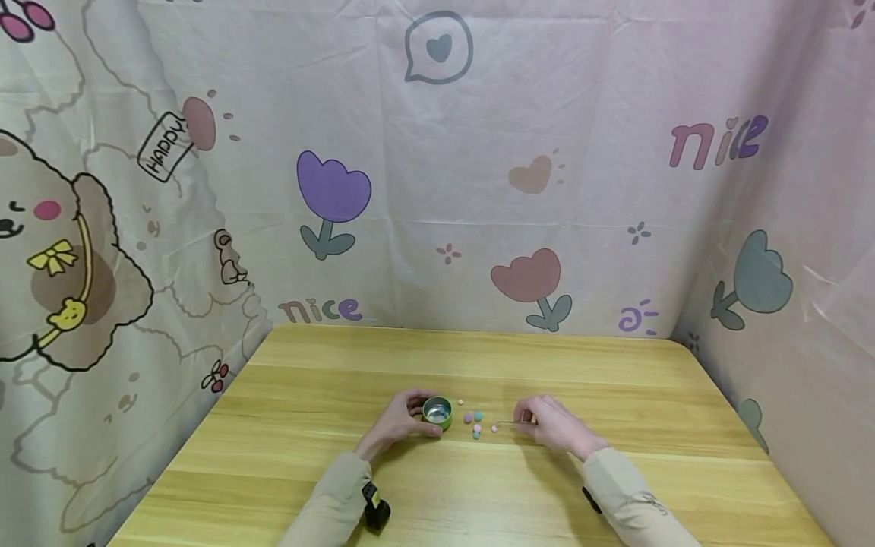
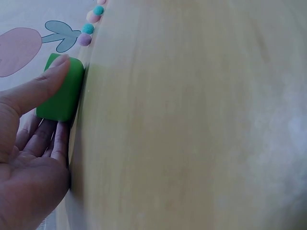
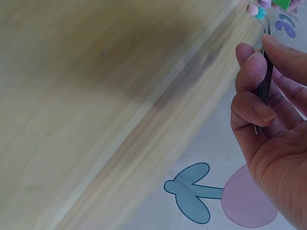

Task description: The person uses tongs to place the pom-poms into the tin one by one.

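My left hand [image 1: 398, 422] holds a small round green tin [image 1: 437, 425] with a silvery inside, its mouth facing up on the table. In the left wrist view the thumb lies along the near side of the green tin [image 2: 67, 96], with fingers behind it. Slim bent-tip tweezers [image 3: 265, 72] are pinched between the thumb and fingers of my right hand [image 1: 552, 427]. Their tips point left, right beside a pink ball [image 1: 494, 429]. Between tin and tweezers lie several small balls, among them a purple ball [image 1: 468, 418] and a teal ball [image 1: 478, 416].
The wood-grain table [image 1: 437, 501] stretches out around both hands. A printed cloth [image 1: 437, 152] with tulips and lettering hangs behind it and along the sides. A small pale ball [image 1: 461, 402] sits just beyond the tin's right side.
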Demonstrator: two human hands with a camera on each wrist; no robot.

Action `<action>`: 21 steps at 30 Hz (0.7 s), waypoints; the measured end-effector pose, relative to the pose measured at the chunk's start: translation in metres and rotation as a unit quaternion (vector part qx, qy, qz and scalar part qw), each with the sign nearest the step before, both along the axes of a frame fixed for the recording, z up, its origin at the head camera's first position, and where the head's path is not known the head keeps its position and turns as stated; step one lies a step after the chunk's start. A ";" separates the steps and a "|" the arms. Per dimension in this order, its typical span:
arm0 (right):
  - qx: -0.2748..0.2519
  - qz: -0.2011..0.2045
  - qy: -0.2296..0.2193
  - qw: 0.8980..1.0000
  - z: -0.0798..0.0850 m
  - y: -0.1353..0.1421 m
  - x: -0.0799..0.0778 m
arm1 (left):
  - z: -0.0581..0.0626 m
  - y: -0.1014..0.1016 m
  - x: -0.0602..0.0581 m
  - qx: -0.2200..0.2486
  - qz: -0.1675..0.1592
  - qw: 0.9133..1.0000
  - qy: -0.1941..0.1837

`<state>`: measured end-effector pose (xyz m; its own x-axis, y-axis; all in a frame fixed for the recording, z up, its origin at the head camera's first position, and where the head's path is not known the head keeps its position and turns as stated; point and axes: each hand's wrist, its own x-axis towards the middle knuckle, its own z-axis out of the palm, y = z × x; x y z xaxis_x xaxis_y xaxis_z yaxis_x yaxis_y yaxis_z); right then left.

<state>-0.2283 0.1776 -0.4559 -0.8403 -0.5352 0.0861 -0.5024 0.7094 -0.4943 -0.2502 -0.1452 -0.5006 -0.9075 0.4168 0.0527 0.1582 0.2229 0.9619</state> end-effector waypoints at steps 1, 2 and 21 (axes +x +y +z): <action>0.001 0.000 -0.001 1.000 0.000 0.000 0.000 | 0.000 0.000 0.000 0.000 -0.001 1.000 0.000; 0.001 0.000 -0.001 1.000 0.000 -0.001 0.000 | 0.000 0.000 0.000 0.000 0.000 1.000 0.000; 0.006 -0.002 0.006 1.000 -0.001 -0.004 0.001 | -0.001 0.000 0.000 0.001 -0.001 1.000 0.000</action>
<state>-0.2277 0.1737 -0.4573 -0.8417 -0.5325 0.0896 -0.5049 0.7171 -0.4804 -0.2506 -0.1453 -0.5014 -0.9068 0.4182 0.0538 0.1585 0.2199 0.9626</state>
